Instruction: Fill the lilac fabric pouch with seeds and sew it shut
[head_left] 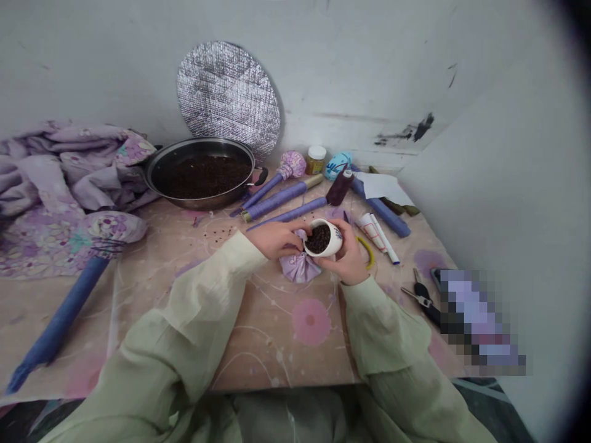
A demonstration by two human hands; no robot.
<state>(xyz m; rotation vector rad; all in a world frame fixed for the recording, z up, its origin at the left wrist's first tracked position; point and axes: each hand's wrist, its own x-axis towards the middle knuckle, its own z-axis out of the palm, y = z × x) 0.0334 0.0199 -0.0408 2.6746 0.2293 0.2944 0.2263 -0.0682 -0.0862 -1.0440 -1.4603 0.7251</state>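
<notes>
Well, the left hand (277, 240) and the right hand (346, 261) are both clenched around a small white cup (335, 245), gripping it from opposite sides, with the left fingers (295, 231) curled against its left side. The cup sits tilted, mouth up and toward the person, and is full of dark grains (318, 239). A gathered bundle of lilac cloth (300, 267) lies just under the cup, between the two hands, above a tabletop covered in pink-flowered sheeting (277, 344).

From the cup, a metal pan (198, 202) of similar dark grains stands at ten o'clock. Purple-wrapped rods (274, 195) lie at eleven, and a jar (316, 160) stands at twelve. A dark thread spool (339, 187) lies at one, a yellow cord (368, 252) sits close by at three, and black-handled pliers (422, 298) rest at four. A long blue roll (60, 314) lies well apart at eight o'clock.
</notes>
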